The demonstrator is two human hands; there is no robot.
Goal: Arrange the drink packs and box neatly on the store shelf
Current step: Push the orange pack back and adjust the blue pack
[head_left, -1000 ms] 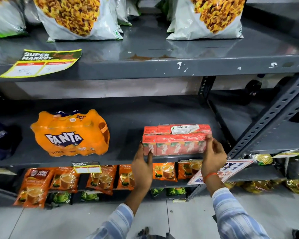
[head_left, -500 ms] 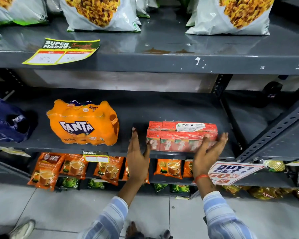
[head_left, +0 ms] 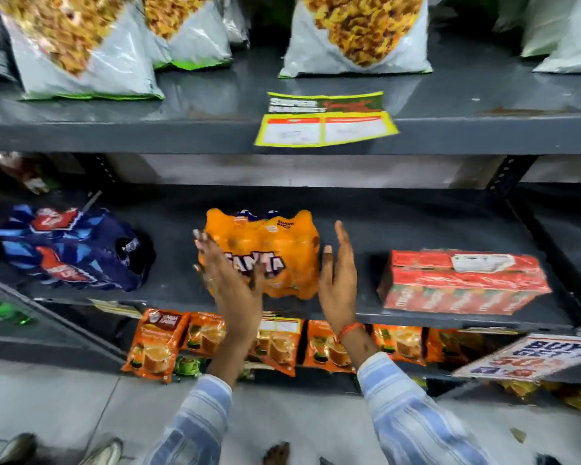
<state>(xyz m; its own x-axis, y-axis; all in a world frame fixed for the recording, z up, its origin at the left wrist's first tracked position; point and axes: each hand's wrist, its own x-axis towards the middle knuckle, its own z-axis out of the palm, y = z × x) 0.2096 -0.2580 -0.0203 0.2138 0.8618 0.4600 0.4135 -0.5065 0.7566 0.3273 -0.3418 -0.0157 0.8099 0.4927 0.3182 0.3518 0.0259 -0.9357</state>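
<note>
The middle shelf [head_left: 399, 226] carried three task items in a row, L to R: a dark blue drink pack [head_left: 71, 250], an orange drink pack [head_left: 282, 250] and a red box [head_left: 463, 280]. Blue pack sat skewed, well apart from the orange one; red box lay w/ its long axis along the shelf front, slightly turned, also apart from the orange pack.

The move ahead hinged on the orange pack vs. both hands. It stood upright near the shelf's front edge, straight ahead of the person, wider across than deep. The two hands bracketed it. Left hand [head_left: 228, 283] was in front of the pack's left half, fingers spread wide and blurred, covering part of the label; couldn't tell if it touched the wrap. Right hand [head_left: 337, 273] was flat and open, palm facing left, just beside the pack's right end, thumb close to the wrap, holding nothing. Contact there also unclear.

Judgement: both hands about equally near, one per side, so a two-sided squeeze or nudge looked like the next step, prob. to square the pack to the shelf edge or shift it toward a neighbour. Soft shrink-wrap would likely give under the palms, so pressure low on the pack seemed safer.

Smaller bits: a yellow price tag [head_left: 326, 129] hung off the upper shelf [head_left: 114, 135], orange pouches [head_left: 155, 344] below.
</note>
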